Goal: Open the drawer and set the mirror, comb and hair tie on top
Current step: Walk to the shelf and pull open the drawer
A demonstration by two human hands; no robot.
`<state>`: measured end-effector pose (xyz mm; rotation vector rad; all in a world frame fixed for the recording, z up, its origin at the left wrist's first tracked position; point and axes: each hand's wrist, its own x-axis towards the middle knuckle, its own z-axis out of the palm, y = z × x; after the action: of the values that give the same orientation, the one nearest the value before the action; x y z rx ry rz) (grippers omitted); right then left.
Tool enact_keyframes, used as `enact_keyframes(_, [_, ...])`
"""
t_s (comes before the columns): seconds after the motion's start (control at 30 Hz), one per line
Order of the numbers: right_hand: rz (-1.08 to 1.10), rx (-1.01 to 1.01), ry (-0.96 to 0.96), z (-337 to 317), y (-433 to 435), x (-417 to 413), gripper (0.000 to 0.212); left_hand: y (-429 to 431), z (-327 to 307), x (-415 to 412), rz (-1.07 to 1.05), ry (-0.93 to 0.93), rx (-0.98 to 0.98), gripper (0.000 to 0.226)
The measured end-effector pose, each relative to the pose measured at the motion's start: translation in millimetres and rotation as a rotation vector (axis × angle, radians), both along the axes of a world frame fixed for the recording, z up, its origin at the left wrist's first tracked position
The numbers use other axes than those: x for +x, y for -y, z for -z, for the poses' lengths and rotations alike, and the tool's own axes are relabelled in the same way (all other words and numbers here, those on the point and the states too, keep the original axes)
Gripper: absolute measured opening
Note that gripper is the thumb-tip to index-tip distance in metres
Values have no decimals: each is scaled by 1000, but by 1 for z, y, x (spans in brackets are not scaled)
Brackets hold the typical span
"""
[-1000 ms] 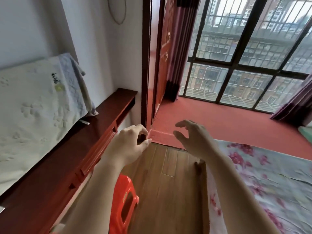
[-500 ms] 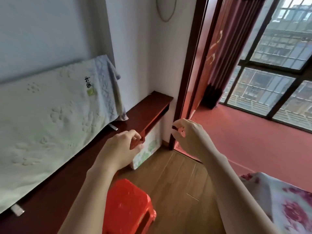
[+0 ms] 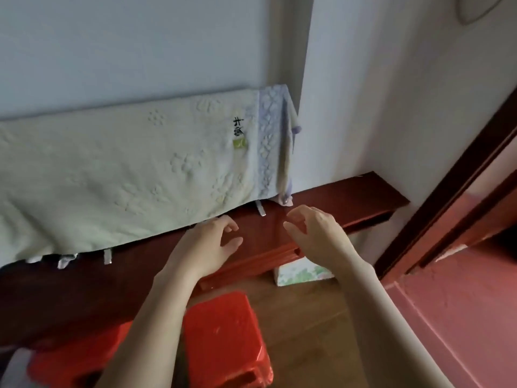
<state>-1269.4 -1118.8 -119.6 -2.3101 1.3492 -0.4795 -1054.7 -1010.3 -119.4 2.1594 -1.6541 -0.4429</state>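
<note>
A long dark red wooden desk [image 3: 84,287] runs along the wall, and its drawer front [image 3: 265,260] shows as a red strip under the top edge, shut. My left hand [image 3: 207,245] hovers over the desk top, fingers curled and apart, holding nothing. My right hand [image 3: 316,233] hovers beside it above the desk's front edge, also empty with fingers spread. No mirror, comb or hair tie is in view.
A pale green towel [image 3: 126,169] drapes over something flat leaning on the wall. A red plastic stool [image 3: 223,340] stands below my arms on the wooden floor. A flowered tissue box [image 3: 302,274] sits under the desk. A dark door frame [image 3: 447,191] is at right.
My view has swung left from the window and doorway to face the desk and towel. Both hands have moved over the desk top, still empty.
</note>
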Motion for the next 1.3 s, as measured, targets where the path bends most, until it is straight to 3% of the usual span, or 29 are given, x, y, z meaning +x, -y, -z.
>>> enact_keyframes(0.23, [-318, 96, -83, 27, 24, 37, 40, -34, 33, 0, -254, -21, 100, 27])
enact_keyframes(0.37, [-383, 116, -80, 29, 34, 58, 42, -27, 37, 11, -311, -31, 71, 30])
enact_keyframes(0.57, [-303, 80, -104, 32, 65, 55, 43, 33, 66, 31, -194, -97, 57, 41])
enact_keyframes(0.7, [-224, 77, -133, 69, 79, 61, 47, 74, 106, 43, -111, -27, 130, 56])
enact_keyframes(0.9, [-230, 267, -60, 140, 74, 91, 49, 95, 179, 68, -139, 84, 417, 67])
enact_keyframes(1.13, [-137, 601, 9, 212, 91, 116, 28, 106, 235, 80, -163, 101, 591, 67])
enact_keyframes(1.3, [21, 752, 62, 266, 85, 124, 33, 126, 274, 68, -112, 24, 690, 71])
